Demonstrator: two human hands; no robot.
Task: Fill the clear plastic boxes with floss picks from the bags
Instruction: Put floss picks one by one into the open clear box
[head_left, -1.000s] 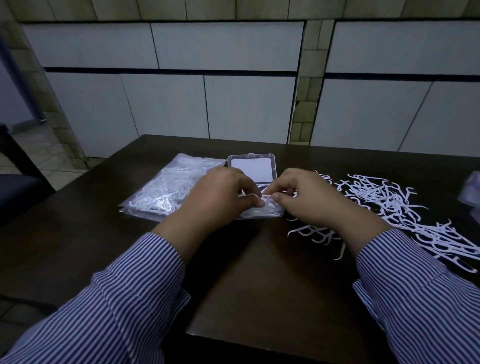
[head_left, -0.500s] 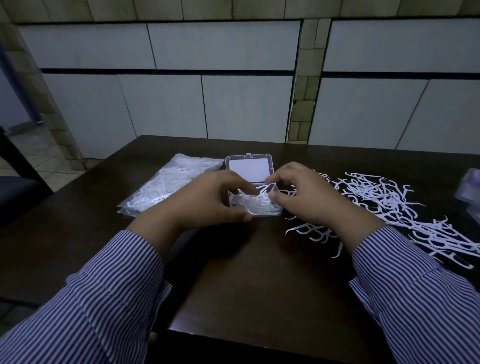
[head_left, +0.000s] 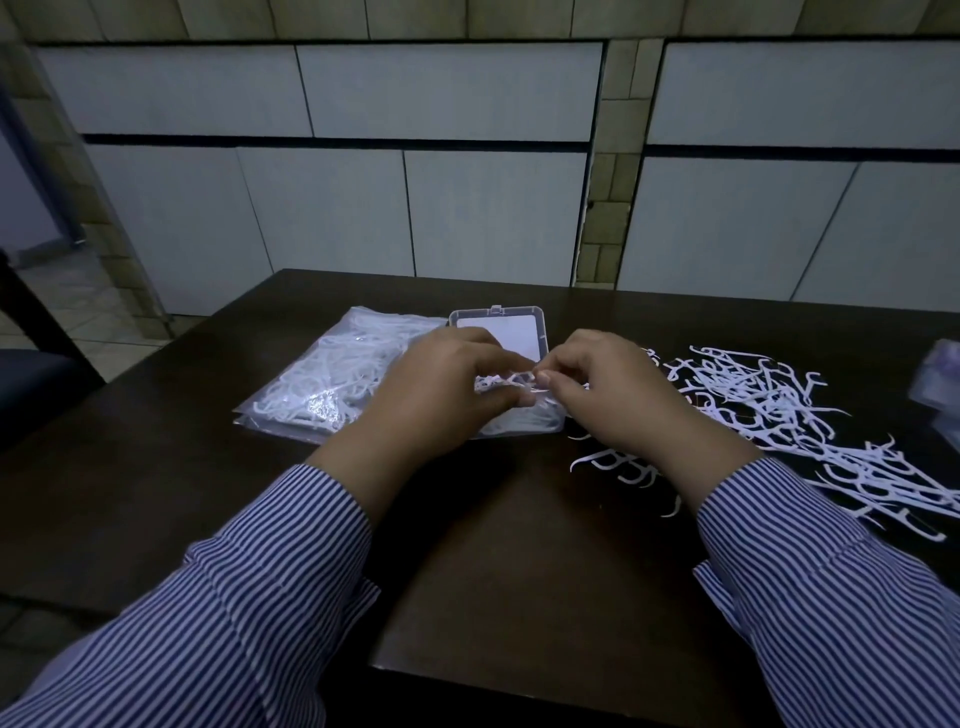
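A clear plastic box (head_left: 524, 423) lies open on the dark table (head_left: 519, 545), its lid (head_left: 506, 330) tipped back. White floss picks fill part of the base. Over the box, my left hand (head_left: 447, 395) and my right hand (head_left: 608, 389) meet, fingertips pinching a few white floss picks (head_left: 511, 382) between them. A sealed bag of floss picks (head_left: 332, 382) rests just left of the box. Loose floss picks (head_left: 779, 415) are spread to the right, and a few (head_left: 618, 460) lie by my right wrist.
A purplish clear packet (head_left: 940, 384) sits at the table's right edge. A dark chair (head_left: 36, 374) stands left of the table. Tiled wall panels rise behind the far table edge. The near table edge runs below my sleeves.
Both hands have come together above the box again and lifted picks between the fingertips; half a second ago they were spread at the box's sides. The box and bag have not moved.
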